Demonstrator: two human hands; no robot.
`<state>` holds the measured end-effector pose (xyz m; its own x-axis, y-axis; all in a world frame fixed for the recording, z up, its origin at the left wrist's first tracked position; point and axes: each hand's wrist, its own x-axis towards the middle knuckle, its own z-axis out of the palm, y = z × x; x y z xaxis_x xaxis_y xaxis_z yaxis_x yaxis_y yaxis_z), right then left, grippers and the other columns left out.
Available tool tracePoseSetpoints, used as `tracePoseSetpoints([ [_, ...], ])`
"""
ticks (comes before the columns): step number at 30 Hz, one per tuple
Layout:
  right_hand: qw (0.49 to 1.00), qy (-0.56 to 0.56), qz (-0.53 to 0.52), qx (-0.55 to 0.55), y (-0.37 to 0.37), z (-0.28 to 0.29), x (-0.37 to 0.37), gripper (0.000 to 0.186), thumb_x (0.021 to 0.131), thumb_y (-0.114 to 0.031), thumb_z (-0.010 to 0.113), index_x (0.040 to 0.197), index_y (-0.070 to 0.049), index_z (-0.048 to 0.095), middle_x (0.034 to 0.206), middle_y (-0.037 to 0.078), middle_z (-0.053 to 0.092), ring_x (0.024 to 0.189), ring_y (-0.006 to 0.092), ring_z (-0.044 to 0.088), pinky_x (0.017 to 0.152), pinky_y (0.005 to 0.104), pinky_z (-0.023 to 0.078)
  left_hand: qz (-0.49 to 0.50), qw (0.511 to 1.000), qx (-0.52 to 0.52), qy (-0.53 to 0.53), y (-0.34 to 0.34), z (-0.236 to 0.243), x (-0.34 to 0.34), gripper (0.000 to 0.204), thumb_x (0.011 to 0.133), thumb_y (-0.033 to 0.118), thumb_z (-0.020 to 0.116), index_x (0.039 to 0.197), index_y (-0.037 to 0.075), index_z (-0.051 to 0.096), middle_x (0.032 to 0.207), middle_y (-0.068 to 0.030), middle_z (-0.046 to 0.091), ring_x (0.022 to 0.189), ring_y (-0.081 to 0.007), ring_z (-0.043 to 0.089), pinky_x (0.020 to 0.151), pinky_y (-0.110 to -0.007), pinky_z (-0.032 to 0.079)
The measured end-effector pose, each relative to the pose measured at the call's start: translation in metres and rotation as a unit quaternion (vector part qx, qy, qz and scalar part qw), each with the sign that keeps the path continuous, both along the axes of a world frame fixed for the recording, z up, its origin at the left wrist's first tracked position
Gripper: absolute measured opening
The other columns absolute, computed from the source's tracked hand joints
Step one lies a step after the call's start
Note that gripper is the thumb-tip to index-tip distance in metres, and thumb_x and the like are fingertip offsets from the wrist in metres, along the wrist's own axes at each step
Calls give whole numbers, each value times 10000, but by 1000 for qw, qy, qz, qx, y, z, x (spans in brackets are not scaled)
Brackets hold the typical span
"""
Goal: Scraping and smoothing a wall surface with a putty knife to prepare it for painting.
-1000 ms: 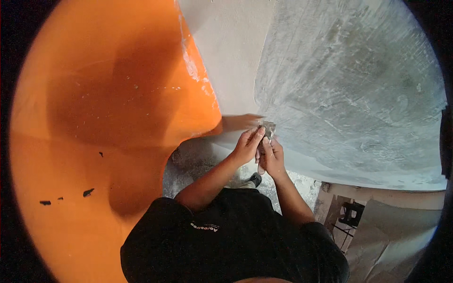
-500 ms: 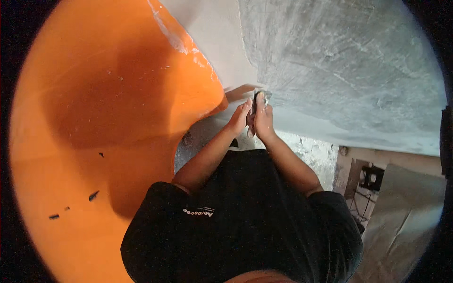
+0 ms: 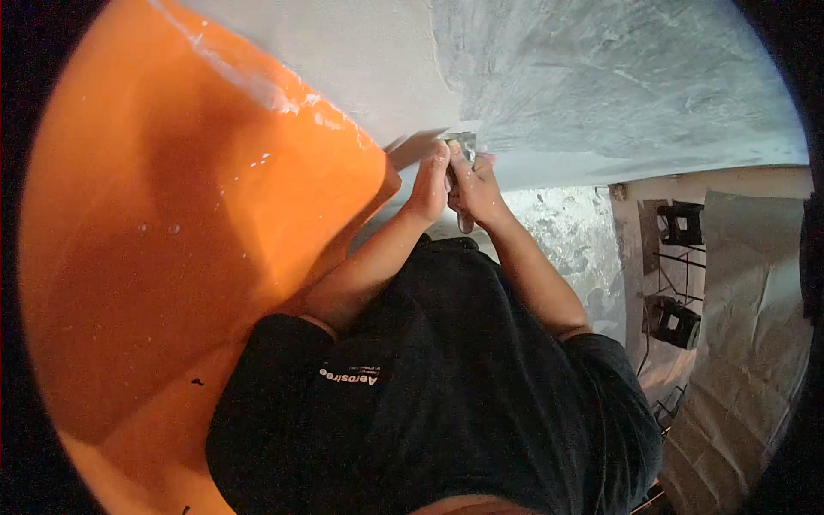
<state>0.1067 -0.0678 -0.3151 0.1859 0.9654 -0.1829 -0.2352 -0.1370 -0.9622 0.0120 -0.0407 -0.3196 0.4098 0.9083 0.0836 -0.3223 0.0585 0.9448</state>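
Observation:
A putty knife (image 3: 466, 139) with a flat metal blade is held upright in front of me, its handle end sticking out below my palms. My right hand (image 3: 481, 193) wraps round the handle, thumb laid up toward the blade. Pressed to the other side of the tool is my left hand (image 3: 426, 187), fingers together near the blade; part of its grip is hidden. Whitish residue marks the fingers. The blade tip is at the lower edge of a grey, smeared plaster surface (image 3: 592, 94), beside a smoother pale grey strip (image 3: 369, 60); whether it touches cannot be told.
A large orange curved panel (image 3: 206, 257) fills the left, its edge smeared white and its corner close to my left hand. At the right are black lamps (image 3: 678, 225) on a stand and a hanging grey sheet (image 3: 747, 292). A white-spattered surface (image 3: 575, 225) lies beyond my right forearm.
Both hands, still on the putty knife, sit slightly higher and further left in view. The view has shifted, with the orange panel's corner further left and more of the lamps showing.

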Motion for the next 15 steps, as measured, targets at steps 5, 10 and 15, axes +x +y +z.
tracePoseSetpoints([
  [5, 997, 20, 53, -51, 10, 8, 0, 386, 995, -341, 490, 776, -36, 584, 609, -17, 522, 540, 79, 446, 482, 282, 368, -57, 995, -63, -51, 14, -5, -2, 625, 1036, 440, 241, 1085, -68, 602, 998, -147, 656, 930, -190, 613, 833, -313, 486],
  [10, 999, 44, 30, -3, 14, -1, 3, 373, 1005, -390, 474, 759, -114, 524, 561, -34, 448, 402, 59, 357, 349, 237, 263, 3, 999, 16, 42, 13, 13, 4, 616, 1045, 411, 225, 1099, -78, 597, 1023, -169, 649, 983, -217, 612, 900, -317, 473],
  [15, 992, 96, 54, -53, 15, 6, 13, 368, 993, -349, 510, 768, -64, 571, 583, -20, 507, 536, 68, 443, 476, 257, 361, 24, 999, -46, -8, 16, -7, 10, 522, 1046, 392, 261, 1006, 2, 605, 867, -71, 623, 803, -130, 572, 713, -264, 459],
])
